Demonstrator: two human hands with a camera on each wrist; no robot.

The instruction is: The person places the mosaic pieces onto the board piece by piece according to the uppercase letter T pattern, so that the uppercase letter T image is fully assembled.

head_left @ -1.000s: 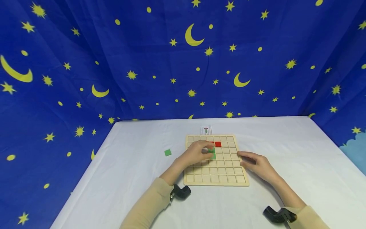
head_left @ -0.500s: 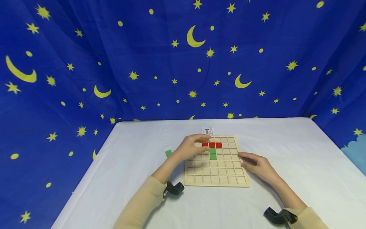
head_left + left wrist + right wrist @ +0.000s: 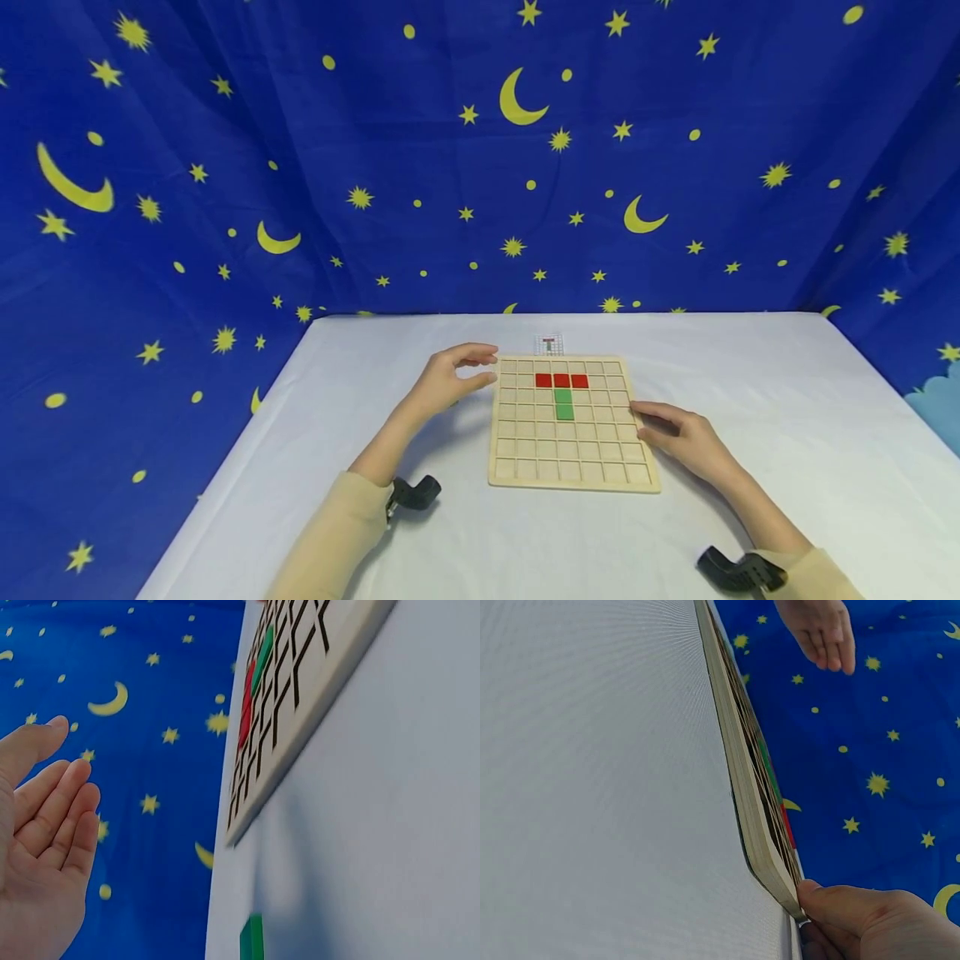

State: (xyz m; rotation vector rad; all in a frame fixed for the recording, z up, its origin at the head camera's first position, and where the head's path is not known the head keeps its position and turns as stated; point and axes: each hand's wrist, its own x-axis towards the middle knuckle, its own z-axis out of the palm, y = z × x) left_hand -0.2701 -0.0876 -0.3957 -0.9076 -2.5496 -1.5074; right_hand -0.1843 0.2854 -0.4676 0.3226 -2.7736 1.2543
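Observation:
A square wooden grid board lies flat on the white table. Three red tiles form a row in it, and two green tiles run down below the middle one. Just outside the board's far left corner hovers my left hand, fingers apart and holding nothing. A loose green tile lies on the cloth under that hand, mostly hidden from the head view. My right hand touches the board's right edge with index finger and thumb; its other fingers are partly hidden in the right wrist view.
Beyond the board's far edge lies a small card printed with a grid and a red and green T shape. A blue curtain with yellow moons and stars closes off the back and sides of the white table.
My left hand has drawn back leftward from over the tiles to beside the board, uncovering the red row and green tiles. My right hand stays at the right edge.

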